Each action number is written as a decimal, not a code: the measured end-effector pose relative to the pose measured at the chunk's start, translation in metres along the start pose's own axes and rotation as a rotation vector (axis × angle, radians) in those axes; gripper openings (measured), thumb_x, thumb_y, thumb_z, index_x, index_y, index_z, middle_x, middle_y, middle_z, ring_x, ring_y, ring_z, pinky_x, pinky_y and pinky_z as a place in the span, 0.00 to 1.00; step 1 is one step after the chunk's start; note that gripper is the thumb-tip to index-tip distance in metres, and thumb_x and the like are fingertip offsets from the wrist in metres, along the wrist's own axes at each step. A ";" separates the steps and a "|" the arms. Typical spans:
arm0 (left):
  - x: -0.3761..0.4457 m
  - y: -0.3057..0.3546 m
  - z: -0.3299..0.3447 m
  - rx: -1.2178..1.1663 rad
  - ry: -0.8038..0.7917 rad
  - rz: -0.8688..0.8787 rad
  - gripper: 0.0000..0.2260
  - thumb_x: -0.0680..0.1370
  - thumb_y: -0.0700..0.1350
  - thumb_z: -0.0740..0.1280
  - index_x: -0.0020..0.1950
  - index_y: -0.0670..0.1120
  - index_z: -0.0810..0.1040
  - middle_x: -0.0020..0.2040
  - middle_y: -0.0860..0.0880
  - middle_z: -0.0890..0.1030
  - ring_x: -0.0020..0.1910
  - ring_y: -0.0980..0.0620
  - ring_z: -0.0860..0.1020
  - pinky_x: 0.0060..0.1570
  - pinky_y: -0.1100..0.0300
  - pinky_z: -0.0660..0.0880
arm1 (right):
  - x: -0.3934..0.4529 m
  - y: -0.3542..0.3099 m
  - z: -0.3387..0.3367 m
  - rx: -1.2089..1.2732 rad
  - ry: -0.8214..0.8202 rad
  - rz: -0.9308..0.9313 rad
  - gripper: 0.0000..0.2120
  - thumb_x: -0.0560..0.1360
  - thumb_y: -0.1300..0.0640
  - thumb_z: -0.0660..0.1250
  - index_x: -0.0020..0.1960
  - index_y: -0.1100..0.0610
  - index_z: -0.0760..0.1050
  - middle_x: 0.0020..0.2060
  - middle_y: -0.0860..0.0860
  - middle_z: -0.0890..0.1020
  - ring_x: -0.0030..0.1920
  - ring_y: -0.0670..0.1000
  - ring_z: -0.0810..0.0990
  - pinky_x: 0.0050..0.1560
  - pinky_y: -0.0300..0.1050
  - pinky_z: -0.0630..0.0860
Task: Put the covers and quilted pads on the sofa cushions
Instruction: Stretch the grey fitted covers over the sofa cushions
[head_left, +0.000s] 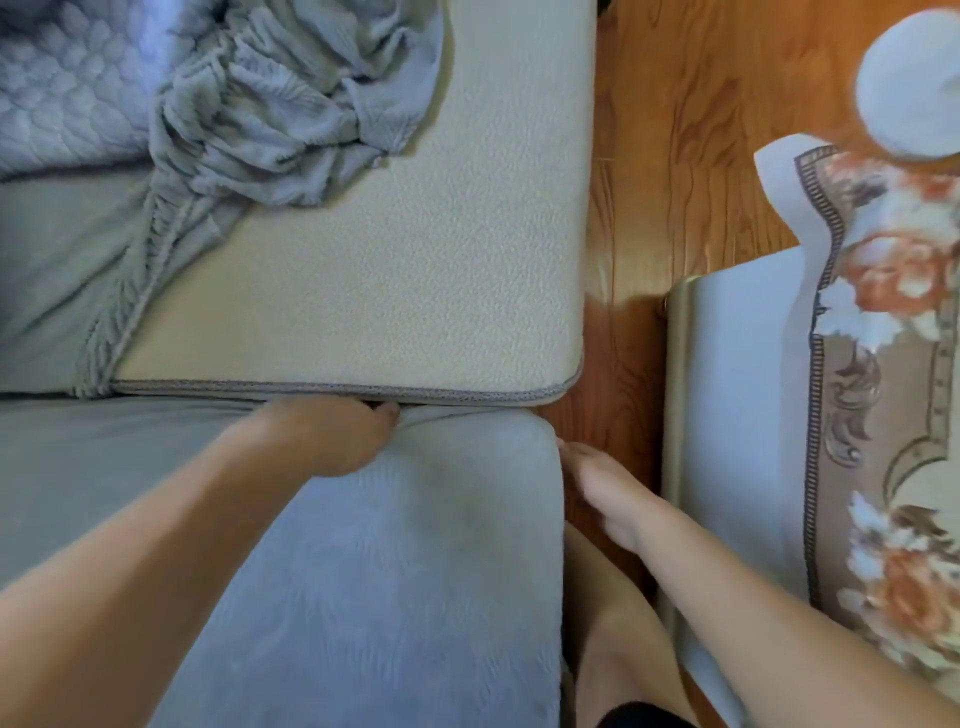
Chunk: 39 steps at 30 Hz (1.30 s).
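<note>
The floor (670, 156) is shiny brown wood. On the right stands a pale table (727, 395) with a flowery cloth (883, 364) on it. Soft daylight fills the room.

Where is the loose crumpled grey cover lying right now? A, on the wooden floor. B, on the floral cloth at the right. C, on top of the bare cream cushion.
C: the crumpled grey cover lies bunched on the far part of the bare cream cushion.

Cream bare cushion (395, 270) with grey piping, pale blue-grey covered cushion (395, 571), crumpled grey cover (280, 104), light blue quilted pad (62, 88), orange-brown wood floor (675, 130), floral beige runner (893, 364)
</note>
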<state>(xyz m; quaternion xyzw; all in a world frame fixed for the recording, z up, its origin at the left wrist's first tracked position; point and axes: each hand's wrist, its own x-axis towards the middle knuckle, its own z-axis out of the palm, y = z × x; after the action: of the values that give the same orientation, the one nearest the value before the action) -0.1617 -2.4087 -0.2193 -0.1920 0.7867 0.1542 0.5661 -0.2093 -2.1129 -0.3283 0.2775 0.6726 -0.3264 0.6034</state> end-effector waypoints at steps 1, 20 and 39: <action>-0.015 0.002 0.007 0.070 0.125 -0.057 0.25 0.85 0.59 0.46 0.70 0.50 0.74 0.70 0.45 0.76 0.68 0.43 0.74 0.65 0.51 0.69 | -0.002 0.008 0.007 0.043 -0.025 0.028 0.34 0.69 0.24 0.62 0.65 0.46 0.77 0.55 0.47 0.85 0.57 0.52 0.82 0.63 0.56 0.77; 0.016 0.104 0.081 0.024 0.742 -0.046 0.31 0.77 0.65 0.47 0.47 0.47 0.84 0.48 0.43 0.84 0.51 0.40 0.79 0.50 0.51 0.72 | 0.041 0.008 0.025 0.501 -0.152 -0.183 0.19 0.79 0.42 0.62 0.61 0.53 0.81 0.55 0.54 0.85 0.59 0.55 0.82 0.63 0.54 0.77; -0.006 -0.091 0.117 -0.124 0.975 -0.193 0.17 0.81 0.56 0.55 0.54 0.45 0.77 0.55 0.45 0.78 0.58 0.40 0.73 0.64 0.45 0.66 | -0.094 -0.090 0.127 -1.421 0.309 -0.977 0.26 0.80 0.34 0.54 0.62 0.54 0.75 0.56 0.56 0.81 0.59 0.58 0.79 0.54 0.50 0.71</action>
<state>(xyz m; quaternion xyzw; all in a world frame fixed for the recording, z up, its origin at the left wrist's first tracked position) -0.0191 -2.4339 -0.2528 -0.3468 0.9278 0.0397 0.1317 -0.1875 -2.2660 -0.2327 -0.4420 0.8347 -0.0108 0.3282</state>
